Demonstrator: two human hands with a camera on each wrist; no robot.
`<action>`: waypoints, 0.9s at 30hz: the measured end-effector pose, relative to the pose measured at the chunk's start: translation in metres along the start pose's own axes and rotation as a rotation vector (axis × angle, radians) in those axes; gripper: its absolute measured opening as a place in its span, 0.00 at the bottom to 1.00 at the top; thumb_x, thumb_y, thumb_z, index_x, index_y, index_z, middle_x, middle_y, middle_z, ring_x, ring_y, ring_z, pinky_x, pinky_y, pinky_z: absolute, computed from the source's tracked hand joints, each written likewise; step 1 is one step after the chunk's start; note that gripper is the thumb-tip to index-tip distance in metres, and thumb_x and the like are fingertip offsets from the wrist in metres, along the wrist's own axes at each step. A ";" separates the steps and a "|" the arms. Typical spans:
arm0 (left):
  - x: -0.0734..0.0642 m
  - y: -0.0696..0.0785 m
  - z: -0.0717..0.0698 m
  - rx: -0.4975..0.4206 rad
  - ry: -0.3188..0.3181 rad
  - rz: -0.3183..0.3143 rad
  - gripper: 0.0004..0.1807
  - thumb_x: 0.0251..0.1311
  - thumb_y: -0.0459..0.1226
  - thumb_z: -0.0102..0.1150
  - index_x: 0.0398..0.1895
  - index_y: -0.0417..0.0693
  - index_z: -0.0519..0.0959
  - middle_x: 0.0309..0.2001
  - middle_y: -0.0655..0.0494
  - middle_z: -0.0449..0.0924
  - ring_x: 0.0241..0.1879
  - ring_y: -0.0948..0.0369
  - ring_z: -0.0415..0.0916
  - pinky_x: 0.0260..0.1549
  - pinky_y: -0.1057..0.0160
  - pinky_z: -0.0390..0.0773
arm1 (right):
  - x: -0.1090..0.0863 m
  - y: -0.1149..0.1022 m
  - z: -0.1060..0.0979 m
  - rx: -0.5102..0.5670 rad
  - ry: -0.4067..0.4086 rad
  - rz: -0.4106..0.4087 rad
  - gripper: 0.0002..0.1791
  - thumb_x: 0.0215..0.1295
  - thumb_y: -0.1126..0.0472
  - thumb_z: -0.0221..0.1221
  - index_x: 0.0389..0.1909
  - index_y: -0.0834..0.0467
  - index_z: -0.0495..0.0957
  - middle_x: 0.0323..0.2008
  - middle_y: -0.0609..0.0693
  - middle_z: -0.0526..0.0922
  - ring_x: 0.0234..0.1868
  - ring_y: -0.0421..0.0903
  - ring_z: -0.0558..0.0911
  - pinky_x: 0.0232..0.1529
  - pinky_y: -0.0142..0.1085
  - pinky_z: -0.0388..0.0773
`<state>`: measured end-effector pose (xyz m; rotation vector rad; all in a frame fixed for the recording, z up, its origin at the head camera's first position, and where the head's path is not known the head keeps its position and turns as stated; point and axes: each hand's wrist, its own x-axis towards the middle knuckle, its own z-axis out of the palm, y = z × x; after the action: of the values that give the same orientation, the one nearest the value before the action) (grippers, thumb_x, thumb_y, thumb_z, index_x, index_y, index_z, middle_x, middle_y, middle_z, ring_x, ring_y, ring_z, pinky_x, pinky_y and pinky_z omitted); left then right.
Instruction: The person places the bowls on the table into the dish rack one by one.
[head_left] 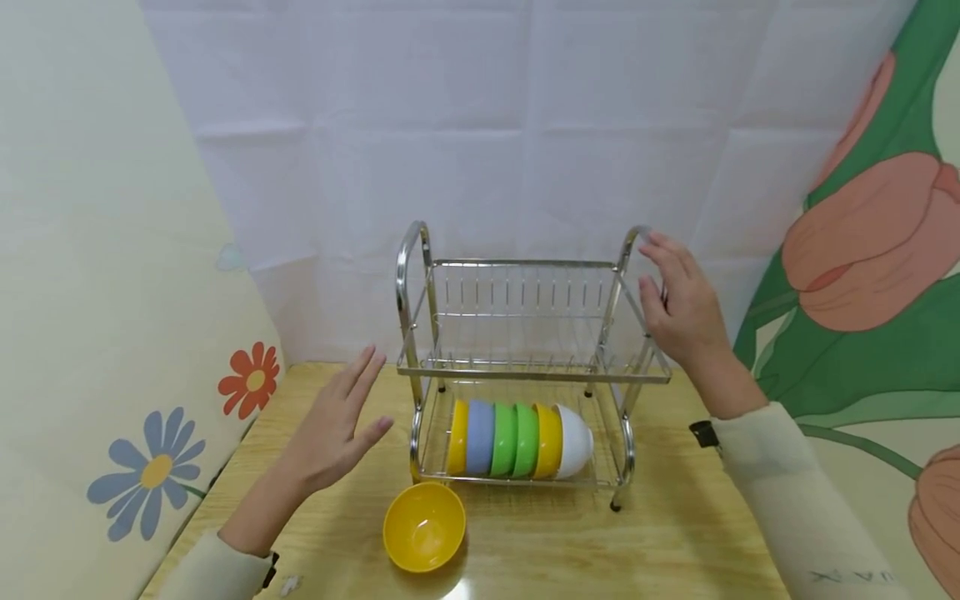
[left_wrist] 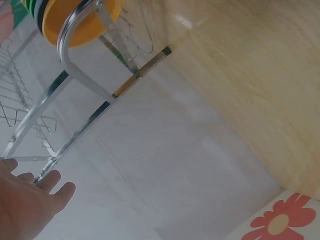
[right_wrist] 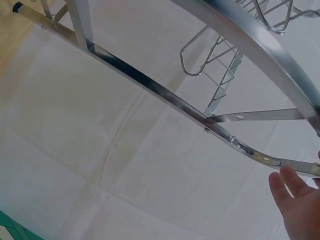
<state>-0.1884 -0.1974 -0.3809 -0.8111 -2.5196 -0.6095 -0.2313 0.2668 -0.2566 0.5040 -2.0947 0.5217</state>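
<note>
A two-tier metal dish rack (head_left: pixel 532 377) stands on the wooden table. On its lower tier a row of bowls sits on edge: yellow (head_left: pixel 457 437), blue (head_left: pixel 480 437), green (head_left: pixel 515 440), another yellow and a white bowl (head_left: pixel 573 442) at the right end. One yellow bowl (head_left: pixel 424 527) rests upright on the table before the rack's left front corner. My left hand (head_left: pixel 330 429) hovers left of the rack, fingers extended, holding nothing. My right hand (head_left: pixel 684 304) is at the top of the rack's right side frame, fingertips right by the bar (right_wrist: pixel 295 167), fingers loosely bent and not wrapped round it.
Behind the rack hangs a white cloth (head_left: pixel 525 125). Flower-printed panels stand at the left (head_left: pixel 90 275) and right (head_left: pixel 885 250). A small whitish scrap (head_left: pixel 290 586) lies on the table (head_left: pixel 585 558) near the left sleeve.
</note>
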 end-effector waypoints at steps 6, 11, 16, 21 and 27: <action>-0.038 0.006 0.023 0.037 -0.082 -0.063 0.55 0.56 0.62 0.63 0.81 0.63 0.44 0.82 0.53 0.43 0.73 0.42 0.59 0.65 0.33 0.63 | -0.002 -0.001 0.002 -0.001 0.027 -0.026 0.24 0.69 0.67 0.54 0.65 0.62 0.72 0.69 0.57 0.71 0.32 0.51 0.75 0.41 0.50 0.74; -0.063 0.014 0.037 0.033 -0.133 -0.084 0.60 0.49 0.66 0.66 0.81 0.59 0.49 0.80 0.52 0.48 0.70 0.42 0.63 0.62 0.34 0.69 | -0.001 -0.001 0.002 -0.021 0.053 -0.045 0.24 0.68 0.67 0.55 0.65 0.63 0.73 0.69 0.56 0.72 0.22 0.40 0.62 0.31 0.41 0.67; -0.081 0.021 0.047 0.015 -0.166 -0.100 0.61 0.45 0.70 0.67 0.80 0.58 0.52 0.79 0.53 0.53 0.69 0.46 0.66 0.61 0.37 0.71 | -0.002 -0.001 0.002 -0.034 0.052 -0.051 0.24 0.68 0.67 0.54 0.65 0.63 0.72 0.69 0.58 0.72 0.22 0.38 0.61 0.28 0.37 0.64; -0.093 0.025 0.056 0.008 -0.225 -0.120 0.63 0.43 0.74 0.64 0.80 0.58 0.52 0.79 0.53 0.55 0.68 0.48 0.68 0.60 0.40 0.74 | -0.004 -0.001 0.003 -0.046 0.043 -0.047 0.24 0.69 0.66 0.53 0.65 0.62 0.72 0.69 0.58 0.72 0.22 0.36 0.58 0.26 0.34 0.61; -0.098 0.028 0.067 -0.037 -0.352 -0.156 0.67 0.40 0.78 0.60 0.81 0.59 0.49 0.80 0.54 0.52 0.69 0.47 0.66 0.61 0.38 0.73 | -0.002 -0.002 0.001 -0.047 0.046 -0.052 0.23 0.69 0.65 0.53 0.65 0.63 0.71 0.69 0.58 0.72 0.22 0.37 0.59 0.25 0.34 0.62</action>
<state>-0.1152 -0.1850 -0.4780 -0.7987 -2.9209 -0.6099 -0.2298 0.2646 -0.2590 0.5140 -2.0397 0.4490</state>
